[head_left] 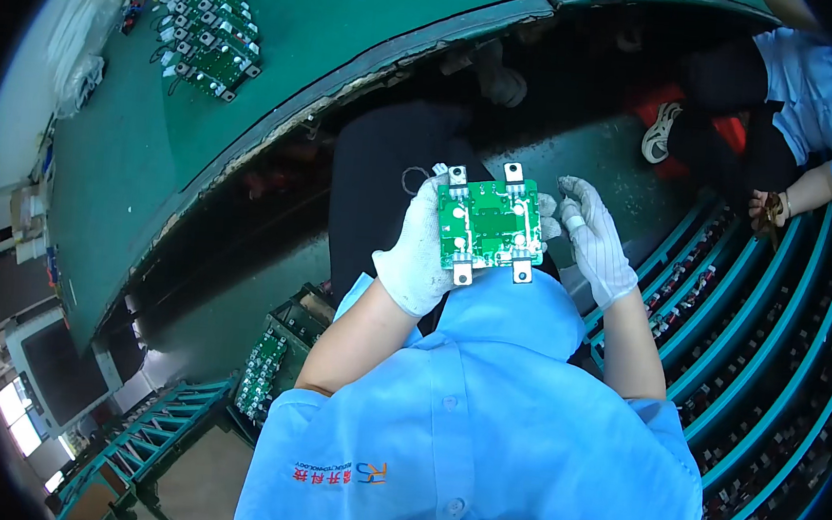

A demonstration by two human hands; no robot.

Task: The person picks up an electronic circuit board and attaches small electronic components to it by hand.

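Observation:
My left hand [419, 250], in a white glove, is closed on a green circuit board [487, 222] in front of my body. The board's soldered side shows, and metal-tabbed parts stick out at its corners. Greyish gloved fingertips [548, 217] show past the board's right edge; whose hand they belong to is hard to make out. Just right of the board is my right hand [598, 250], also gloved, with bent fingers held apart and nothing visible in them. A thin wire loop [414, 180] shows beside the board's upper left.
A green workbench [298, 26] with a worn edge carries rows of circuit boards [210, 24] at upper left. Blue racks [752, 335] with parts stand at right. A co-worker's hand [770, 210] rests by them. More boards [260, 375] sit low at left, near a blue frame [153, 435].

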